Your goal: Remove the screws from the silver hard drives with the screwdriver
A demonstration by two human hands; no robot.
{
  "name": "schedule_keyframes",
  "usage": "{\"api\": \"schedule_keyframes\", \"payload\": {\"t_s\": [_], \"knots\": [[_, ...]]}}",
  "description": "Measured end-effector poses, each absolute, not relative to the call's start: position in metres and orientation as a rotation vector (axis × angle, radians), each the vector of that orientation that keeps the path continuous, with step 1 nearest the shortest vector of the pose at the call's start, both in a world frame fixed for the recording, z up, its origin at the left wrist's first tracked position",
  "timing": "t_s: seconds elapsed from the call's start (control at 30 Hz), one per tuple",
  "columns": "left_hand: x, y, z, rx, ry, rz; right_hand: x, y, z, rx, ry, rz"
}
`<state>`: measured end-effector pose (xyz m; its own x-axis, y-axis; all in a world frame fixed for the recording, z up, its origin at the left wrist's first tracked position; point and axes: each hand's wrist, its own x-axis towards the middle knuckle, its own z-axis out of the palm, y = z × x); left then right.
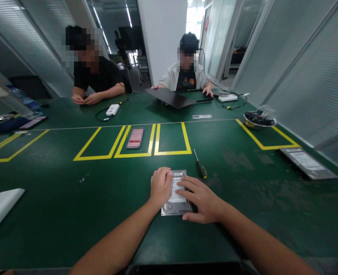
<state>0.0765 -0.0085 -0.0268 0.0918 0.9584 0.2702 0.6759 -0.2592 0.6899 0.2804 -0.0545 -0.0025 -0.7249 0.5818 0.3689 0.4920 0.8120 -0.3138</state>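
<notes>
A silver hard disk drive (174,198) with a white label lies flat on the green table right in front of me. Curled fingers of my left hand (161,187) press around its left edge near the upper corner. My right hand (201,198) rests over the drive's right side, with its fingers spread across the label and the thumb by the lower right edge. Just beyond my right hand lies a screwdriver (201,169) with a black and yellow handle, its shaft pointing away from me.
A silver, drive-like unit (309,162) lies at the right, near a metal bowl (255,124) of dark items. Yellow tape frames (133,155) mark the table; one holds a blurred pink object (135,138). Two people sit opposite, one holding a dark panel (173,98). A white object (3,208) is at left.
</notes>
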Motion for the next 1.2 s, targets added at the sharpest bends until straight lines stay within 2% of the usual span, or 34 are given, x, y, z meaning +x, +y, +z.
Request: {"api": "schedule_keyframes", "payload": {"t_s": [1.2], "knots": [[0.0701,-0.0027,-0.0269,1.962,1.502,0.981,0.2827,-0.0541,-0.0025,-0.814,-2.617,0.278]]}}
